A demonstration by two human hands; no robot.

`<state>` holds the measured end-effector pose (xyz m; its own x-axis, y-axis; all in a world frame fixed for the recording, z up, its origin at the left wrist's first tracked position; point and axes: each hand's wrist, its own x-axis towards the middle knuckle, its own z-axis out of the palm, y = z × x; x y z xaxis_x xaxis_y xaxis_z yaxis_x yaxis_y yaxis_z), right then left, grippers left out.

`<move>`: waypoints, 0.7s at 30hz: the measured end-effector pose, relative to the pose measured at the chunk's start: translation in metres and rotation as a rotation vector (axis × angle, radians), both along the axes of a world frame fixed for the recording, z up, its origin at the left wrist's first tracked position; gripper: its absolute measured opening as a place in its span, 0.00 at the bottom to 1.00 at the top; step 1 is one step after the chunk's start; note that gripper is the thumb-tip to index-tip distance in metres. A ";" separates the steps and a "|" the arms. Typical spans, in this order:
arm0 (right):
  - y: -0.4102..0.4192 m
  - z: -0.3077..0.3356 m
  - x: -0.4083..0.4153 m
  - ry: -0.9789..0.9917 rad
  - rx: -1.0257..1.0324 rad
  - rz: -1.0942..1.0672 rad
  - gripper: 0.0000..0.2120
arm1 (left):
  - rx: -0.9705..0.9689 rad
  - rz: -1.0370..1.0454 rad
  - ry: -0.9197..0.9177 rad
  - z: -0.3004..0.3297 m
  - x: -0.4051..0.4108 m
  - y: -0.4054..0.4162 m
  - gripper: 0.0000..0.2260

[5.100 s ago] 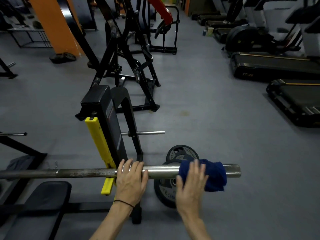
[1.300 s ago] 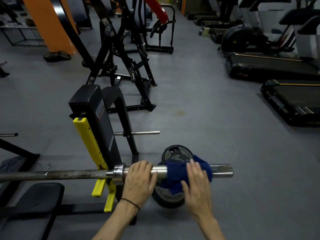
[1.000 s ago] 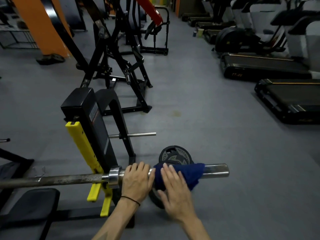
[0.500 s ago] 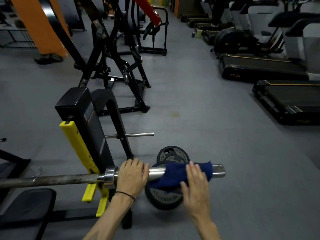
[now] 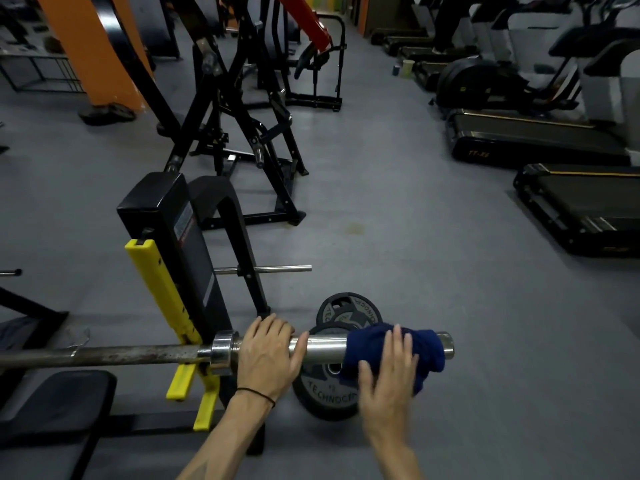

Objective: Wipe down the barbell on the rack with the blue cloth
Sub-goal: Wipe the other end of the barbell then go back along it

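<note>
The barbell [image 5: 325, 346] lies across the black and yellow rack [image 5: 157, 289], its shiny sleeve pointing right and its rusty shaft running off to the left. A dark blue cloth [image 5: 367, 344] is draped over the sleeve near its right end. My right hand [image 5: 389, 379] presses on the cloth from the near side with its fingers stretched over it. Just right of the collar, my left hand [image 5: 268, 356] grips the bare sleeve with its fingers curled over the top.
Two black weight plates [image 5: 349, 311] lean on the floor right behind and under the sleeve. A black bench pad [image 5: 52, 400] sits at lower left. Black machine frames [image 5: 242, 126] stand behind the rack and treadmills [image 5: 581, 206] line the right side. Grey floor lies between.
My right hand has slid the blue cloth to the right along the sleeve, nearer the bar's end. My left hand has kept its grip beside the collar.
</note>
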<state>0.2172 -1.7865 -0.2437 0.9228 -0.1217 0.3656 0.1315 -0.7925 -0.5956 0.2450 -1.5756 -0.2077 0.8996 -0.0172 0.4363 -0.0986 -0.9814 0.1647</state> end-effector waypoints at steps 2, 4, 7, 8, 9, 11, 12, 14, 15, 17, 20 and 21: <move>0.046 0.000 -0.013 0.012 0.026 0.119 0.34 | 0.007 0.017 0.006 -0.001 0.000 -0.002 0.20; 0.059 -0.005 -0.027 -0.019 -0.137 0.343 0.34 | -0.003 0.001 0.017 -0.001 0.000 -0.001 0.19; 0.009 -0.005 -0.009 -0.090 -0.358 0.427 0.30 | -0.031 -0.030 -0.001 -0.001 -0.005 0.002 0.16; -0.013 -0.005 -0.003 -0.097 -0.354 0.368 0.29 | -0.024 -0.044 0.002 -0.001 -0.005 0.003 0.15; -0.033 -0.005 0.003 -0.091 -0.306 0.272 0.29 | -0.010 -0.042 0.009 -0.001 -0.005 0.003 0.15; -0.047 -0.004 0.005 -0.044 -0.156 0.077 0.29 | 0.016 0.004 0.049 0.001 -0.002 0.002 0.16; -0.036 -0.002 0.005 -0.021 -0.077 0.007 0.30 | 0.017 0.027 0.073 0.002 0.002 0.000 0.17; 0.009 0.001 -0.001 0.000 0.010 -0.010 0.33 | 0.019 0.070 0.119 0.007 0.005 -0.002 0.20; 0.032 0.003 -0.008 0.000 0.001 0.069 0.34 | 0.024 0.092 0.172 0.016 0.008 -0.004 0.22; 0.055 0.002 -0.018 -0.009 -0.133 0.283 0.34 | 0.025 0.128 0.326 0.035 0.019 -0.007 0.24; 0.005 0.002 -0.002 -0.081 -0.355 0.425 0.30 | -0.086 0.140 0.601 0.047 0.034 -0.004 0.25; -0.019 0.001 0.004 -0.095 -0.368 0.398 0.29 | -0.085 0.143 0.599 0.051 0.035 -0.004 0.23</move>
<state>0.2210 -1.8058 -0.2429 0.8321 0.3819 0.4023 0.5036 -0.8241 -0.2593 0.2804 -1.5798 -0.1571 0.9795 0.1343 -0.1502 0.1665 -0.9592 0.2285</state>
